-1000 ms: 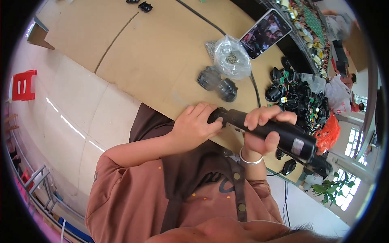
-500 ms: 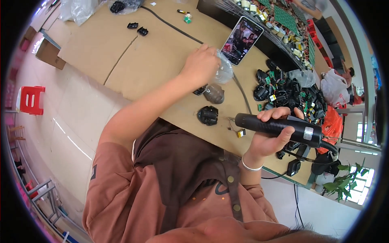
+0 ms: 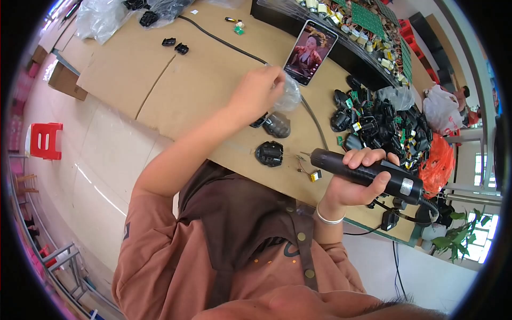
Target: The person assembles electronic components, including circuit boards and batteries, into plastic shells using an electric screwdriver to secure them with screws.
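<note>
Screwdriver (image 3: 360,173), thick and black, sits in your right hand (image 3: 345,191), the fingers curled over one side and the thumb lying along the other. Its tip points left, above a small battery (image 3: 316,175) with wires. Left of that, a black shell (image 3: 270,154) lies on the table (image 3: 186,90). Farther off, your left hand (image 3: 257,92) is at a clear plastic bag (image 3: 290,96), fingers bent and bunched close; whether they pinch anything cannot be told. Beyond the plastic bag, a phone (image 3: 311,52) shows a lit screen.
</note>
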`<state>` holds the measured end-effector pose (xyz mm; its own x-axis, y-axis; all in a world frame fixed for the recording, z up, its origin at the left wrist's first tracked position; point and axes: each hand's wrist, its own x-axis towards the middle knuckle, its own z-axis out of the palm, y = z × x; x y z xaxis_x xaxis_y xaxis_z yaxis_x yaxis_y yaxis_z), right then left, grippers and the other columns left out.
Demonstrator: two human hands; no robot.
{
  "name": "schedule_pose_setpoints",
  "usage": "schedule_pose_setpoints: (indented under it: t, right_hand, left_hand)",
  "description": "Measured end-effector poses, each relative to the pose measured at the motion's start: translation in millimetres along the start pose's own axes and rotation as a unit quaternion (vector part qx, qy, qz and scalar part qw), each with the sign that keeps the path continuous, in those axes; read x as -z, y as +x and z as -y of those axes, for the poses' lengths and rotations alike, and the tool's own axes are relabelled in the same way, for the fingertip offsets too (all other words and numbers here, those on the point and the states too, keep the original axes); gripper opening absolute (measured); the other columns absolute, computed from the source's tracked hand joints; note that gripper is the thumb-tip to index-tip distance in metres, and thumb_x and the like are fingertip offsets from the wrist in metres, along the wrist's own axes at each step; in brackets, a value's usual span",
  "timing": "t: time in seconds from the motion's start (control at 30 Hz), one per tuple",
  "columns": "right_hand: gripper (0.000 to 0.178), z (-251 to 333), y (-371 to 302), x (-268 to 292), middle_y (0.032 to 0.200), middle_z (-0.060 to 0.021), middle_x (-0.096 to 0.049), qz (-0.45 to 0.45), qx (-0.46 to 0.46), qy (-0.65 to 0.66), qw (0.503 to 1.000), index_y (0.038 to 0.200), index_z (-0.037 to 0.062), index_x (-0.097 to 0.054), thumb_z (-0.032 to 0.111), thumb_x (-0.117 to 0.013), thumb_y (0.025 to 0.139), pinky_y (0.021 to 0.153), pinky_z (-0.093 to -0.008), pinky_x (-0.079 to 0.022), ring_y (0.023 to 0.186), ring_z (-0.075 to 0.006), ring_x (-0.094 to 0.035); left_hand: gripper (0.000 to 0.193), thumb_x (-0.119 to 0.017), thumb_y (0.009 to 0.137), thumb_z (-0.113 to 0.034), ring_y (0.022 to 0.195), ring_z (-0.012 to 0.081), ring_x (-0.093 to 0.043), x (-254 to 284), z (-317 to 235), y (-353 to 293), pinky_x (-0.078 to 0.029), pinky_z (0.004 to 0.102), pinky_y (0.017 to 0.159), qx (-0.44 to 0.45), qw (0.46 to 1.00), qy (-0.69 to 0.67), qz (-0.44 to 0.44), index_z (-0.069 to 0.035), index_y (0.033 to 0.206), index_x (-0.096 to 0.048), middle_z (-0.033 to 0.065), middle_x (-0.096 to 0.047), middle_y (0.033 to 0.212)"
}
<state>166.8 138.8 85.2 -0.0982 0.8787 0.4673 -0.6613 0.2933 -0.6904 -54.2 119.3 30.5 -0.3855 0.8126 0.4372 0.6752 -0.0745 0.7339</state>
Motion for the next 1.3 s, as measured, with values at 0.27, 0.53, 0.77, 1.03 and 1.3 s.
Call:
schedule_pose_setpoints:
  t: [0.27,0.53,0.77,1.03,1.3]
  right_hand:
    - [0.039,-5,5,-12,0.077,-0.0044,-0.048,-0.002,0.001,-0.008,1.000,0.112,0.0118,-0.041,0.032,-0.056,0.083,0.052,-0.0302,-0.045,0.056,-0.0158,-0.049]
    - [0.042,3,3,-16,0.076,-0.0044,-0.045,0.014,0.064,0.039,0.997,0.116,0.0144,-0.042,0.038,-0.055,0.085,0.048,-0.0286,-0.044,0.054,-0.0149,-0.047]
    - [0.041,8,-4,-31,0.075,-0.0053,-0.042,0.077,0.091,0.053,0.991,0.114,0.0068,-0.044,0.035,-0.052,0.086,0.049,-0.0260,-0.039,0.054,-0.0139,-0.043]
    - [0.042,4,-5,-28,0.075,-0.0059,-0.045,0.034,0.057,0.042,0.997,0.115,0.0112,-0.041,0.036,-0.056,0.085,0.050,-0.0291,-0.044,0.054,-0.0156,-0.047]
    - [0.038,2,-3,-24,0.074,-0.0049,-0.046,0.020,0.032,0.040,0.998,0.113,0.0130,-0.042,0.034,-0.054,0.084,0.052,-0.0290,-0.045,0.054,-0.0152,-0.048]
  left_hand:
    - [0.013,-0.060,0.077,-0.002,0.068,0.0232,-0.060,-9,23,-3,-0.048,0.0325,0.061,0.032,0.999,-0.024,0.005,0.001,0.089,-0.059,0.0124,-0.062,0.080]
    - [0.014,-0.055,0.085,-0.007,0.075,0.0170,-0.060,-2,-17,-58,-0.047,0.0300,0.070,0.217,0.935,-0.266,0.092,0.000,0.096,-0.061,0.0088,-0.063,0.083]
    - [0.014,-0.053,0.088,-0.006,0.075,0.0076,-0.056,-1,-29,-87,-0.046,0.0232,0.070,0.228,0.887,-0.382,0.124,-0.001,0.099,-0.060,0.0015,-0.062,0.085]
    - [0.020,-0.060,0.083,-0.010,0.077,0.0118,-0.061,15,-15,-25,-0.048,0.0253,0.070,0.234,0.905,-0.352,0.047,0.003,0.097,-0.060,0.0078,-0.066,0.086]
    - [0.015,-0.056,0.076,-0.014,0.078,0.0334,-0.061,-7,15,7,-0.049,0.0398,0.072,0.051,0.995,0.023,0.080,-0.006,0.085,-0.065,0.0178,-0.063,0.080]
